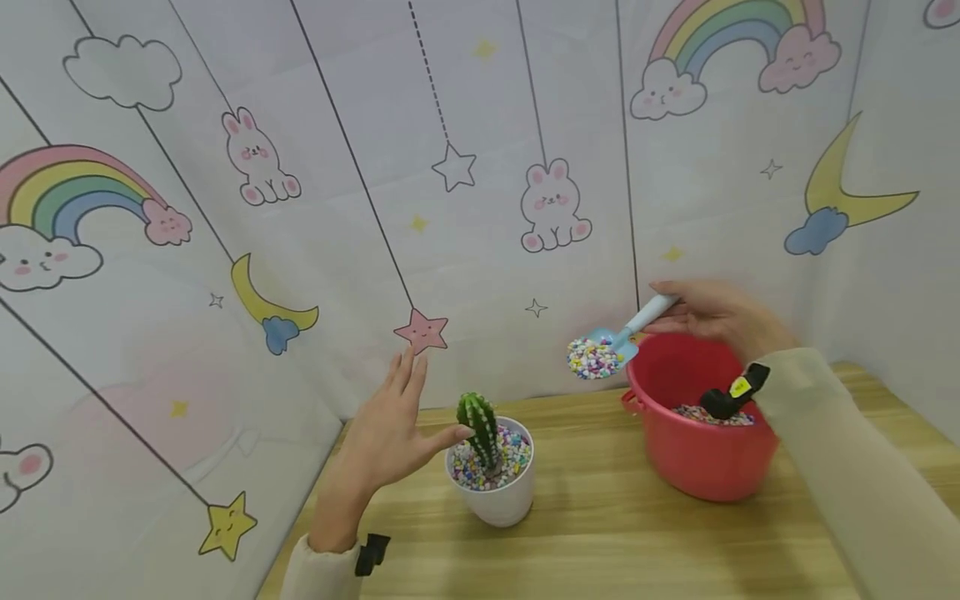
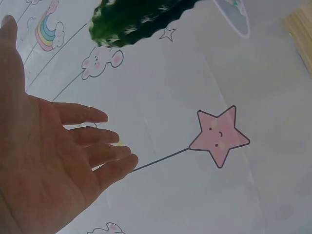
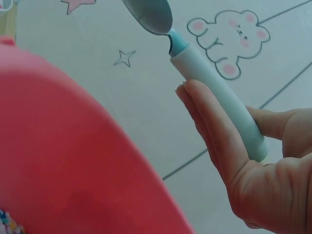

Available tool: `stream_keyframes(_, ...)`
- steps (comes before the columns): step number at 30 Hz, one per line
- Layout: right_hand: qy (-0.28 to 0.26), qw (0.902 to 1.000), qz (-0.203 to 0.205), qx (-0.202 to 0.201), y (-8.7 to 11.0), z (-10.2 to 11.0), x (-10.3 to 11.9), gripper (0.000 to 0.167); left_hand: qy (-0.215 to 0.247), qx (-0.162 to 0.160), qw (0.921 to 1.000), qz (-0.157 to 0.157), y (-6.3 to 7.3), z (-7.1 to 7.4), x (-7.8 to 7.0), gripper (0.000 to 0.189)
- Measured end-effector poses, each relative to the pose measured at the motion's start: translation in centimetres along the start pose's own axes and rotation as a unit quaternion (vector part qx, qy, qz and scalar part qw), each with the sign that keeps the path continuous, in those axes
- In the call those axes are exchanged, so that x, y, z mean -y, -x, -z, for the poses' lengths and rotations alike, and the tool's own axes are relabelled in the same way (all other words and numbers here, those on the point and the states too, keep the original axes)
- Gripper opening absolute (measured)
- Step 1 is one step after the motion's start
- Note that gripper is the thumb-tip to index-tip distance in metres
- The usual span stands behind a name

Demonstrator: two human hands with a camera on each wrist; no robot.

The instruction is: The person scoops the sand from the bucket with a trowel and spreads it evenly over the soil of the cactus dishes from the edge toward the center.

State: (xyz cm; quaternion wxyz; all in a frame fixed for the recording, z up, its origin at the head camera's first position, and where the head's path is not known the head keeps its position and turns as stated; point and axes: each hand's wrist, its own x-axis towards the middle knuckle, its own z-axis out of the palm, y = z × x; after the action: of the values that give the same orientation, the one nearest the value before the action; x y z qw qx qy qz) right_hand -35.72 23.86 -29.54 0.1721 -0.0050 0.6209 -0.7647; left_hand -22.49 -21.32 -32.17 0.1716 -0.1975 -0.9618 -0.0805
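Observation:
My right hand [image 1: 705,317] grips the pale blue handle [image 3: 214,97] of a small shovel [image 1: 628,343] between thumb and fingers. A heap of multicoloured pebbles [image 1: 594,358] lies on its blade, held up left of a red bucket [image 1: 708,467]. Beside a green cactus [image 1: 478,421] my left hand [image 1: 390,433] is raised with spread, straight fingers, holding nothing. In the left wrist view a gap shows between that hand and the cactus. The cactus stands in a white pot [image 1: 504,504], with similar pebbles [image 1: 513,454] around its base.
More pebbles [image 1: 738,417] lie inside the bucket, partly hidden by the right wrist camera [image 1: 738,392]. Pot and bucket stand on a wood-grain table [image 1: 585,517]. A white printed cloth [image 1: 360,108] with rainbows, stars and rabbits hangs behind and at the sides.

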Motion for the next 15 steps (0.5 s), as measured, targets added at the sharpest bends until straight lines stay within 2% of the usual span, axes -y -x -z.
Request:
stream_keyframes(8,0.008,0.9998,0.003,0.016,-1.1,-3.0,-0.9,0.024,0.013,0.042,0.9988,0.02,0.4,-2.5,1.6,0.114)
stream_keyframes(15,-0.01,0.9996,-0.014,0.02,-1.4,-4.8,-2.0,0.024,0.049,0.084,0.9946,0.036,0.8,-4.5,2.1,0.117)
